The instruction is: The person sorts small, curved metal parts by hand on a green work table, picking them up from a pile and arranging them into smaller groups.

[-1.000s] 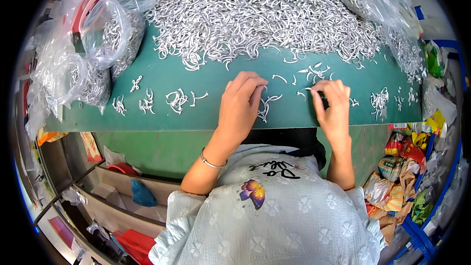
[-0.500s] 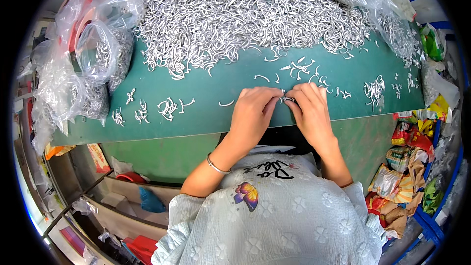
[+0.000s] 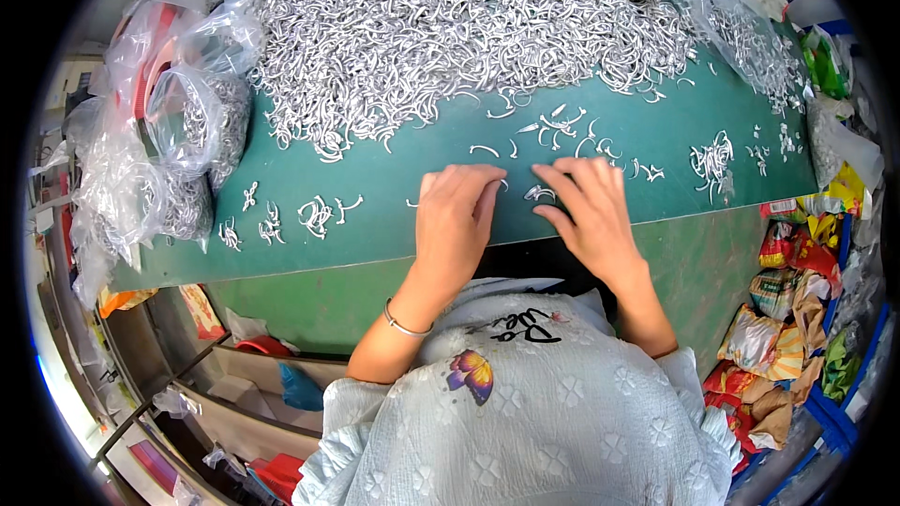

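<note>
hands (image 3: 525, 215) over maybe one small silver hook (image 3: 541, 193)

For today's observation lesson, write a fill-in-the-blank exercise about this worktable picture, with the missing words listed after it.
1. The table top is ____ in colour.
2. The left hand wears a thin ____ on its wrist.
3. Between the left hand and the right hand lies a small silver hook piece, and a big ____ of such pieces fills the far side.

Missing words: green; bracelet; heap
</note>
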`<state>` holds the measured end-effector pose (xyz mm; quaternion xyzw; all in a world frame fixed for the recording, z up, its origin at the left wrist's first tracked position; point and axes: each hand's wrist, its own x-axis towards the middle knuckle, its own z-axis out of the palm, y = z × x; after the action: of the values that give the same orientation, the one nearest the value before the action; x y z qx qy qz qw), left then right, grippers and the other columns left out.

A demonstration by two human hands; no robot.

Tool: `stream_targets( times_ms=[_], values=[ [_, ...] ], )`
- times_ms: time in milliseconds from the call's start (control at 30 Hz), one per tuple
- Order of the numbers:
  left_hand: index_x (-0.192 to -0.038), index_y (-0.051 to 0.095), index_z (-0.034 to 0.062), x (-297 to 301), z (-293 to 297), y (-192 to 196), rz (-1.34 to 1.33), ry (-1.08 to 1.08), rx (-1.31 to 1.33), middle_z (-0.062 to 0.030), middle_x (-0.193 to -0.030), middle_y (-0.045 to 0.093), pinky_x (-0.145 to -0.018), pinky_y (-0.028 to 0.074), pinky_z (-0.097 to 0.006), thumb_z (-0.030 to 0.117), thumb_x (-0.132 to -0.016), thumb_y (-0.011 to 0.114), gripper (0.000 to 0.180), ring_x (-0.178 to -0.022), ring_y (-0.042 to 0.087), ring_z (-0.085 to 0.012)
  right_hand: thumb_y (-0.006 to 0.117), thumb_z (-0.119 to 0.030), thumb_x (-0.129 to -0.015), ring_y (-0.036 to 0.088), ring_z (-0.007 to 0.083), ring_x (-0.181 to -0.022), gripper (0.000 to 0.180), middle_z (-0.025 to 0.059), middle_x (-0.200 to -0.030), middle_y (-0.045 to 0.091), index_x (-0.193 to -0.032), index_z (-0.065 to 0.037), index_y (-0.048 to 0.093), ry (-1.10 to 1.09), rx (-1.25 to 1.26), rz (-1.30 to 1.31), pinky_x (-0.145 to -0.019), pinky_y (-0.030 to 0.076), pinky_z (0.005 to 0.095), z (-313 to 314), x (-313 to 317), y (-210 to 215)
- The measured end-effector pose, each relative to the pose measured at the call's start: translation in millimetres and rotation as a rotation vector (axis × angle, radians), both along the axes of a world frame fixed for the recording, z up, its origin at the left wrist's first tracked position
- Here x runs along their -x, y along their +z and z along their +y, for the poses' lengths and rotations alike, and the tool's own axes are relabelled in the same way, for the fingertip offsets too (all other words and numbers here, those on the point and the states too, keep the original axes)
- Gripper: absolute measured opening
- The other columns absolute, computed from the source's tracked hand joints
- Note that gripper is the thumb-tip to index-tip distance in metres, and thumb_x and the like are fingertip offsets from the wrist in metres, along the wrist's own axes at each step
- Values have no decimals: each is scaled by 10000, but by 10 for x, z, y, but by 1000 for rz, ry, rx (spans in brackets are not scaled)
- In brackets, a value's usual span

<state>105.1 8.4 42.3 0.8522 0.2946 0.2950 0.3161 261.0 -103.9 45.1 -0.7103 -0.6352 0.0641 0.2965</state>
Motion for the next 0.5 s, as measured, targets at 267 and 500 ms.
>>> stream_targets(
  times_ms=[267, 500],
  values=[
    [-944, 618, 62, 155, 97, -109, 30, 132, 2, -72, -941, 628, -736, 398, -361, -20, -777, 706, 206, -855, 580, -258, 726, -87, -767, 506, 247, -879, 248, 58, -943, 549, -994, -48, 633, 13, 4, 118, -752, 360, 370, -14, 12, -55],
    [-975, 627, 71, -34, -111, -53, 48, 11, -88, -70, -918, 589, -740, 381, -382, 43, -805, 686, 183, -863, 559, -258, 741, -96, -750, 508, 272, -896, 278, 70, -930, 556, -1001, -51, 632, 53, 51, 93, -783, 369, 384, 45, 25, -58]
  ],
)
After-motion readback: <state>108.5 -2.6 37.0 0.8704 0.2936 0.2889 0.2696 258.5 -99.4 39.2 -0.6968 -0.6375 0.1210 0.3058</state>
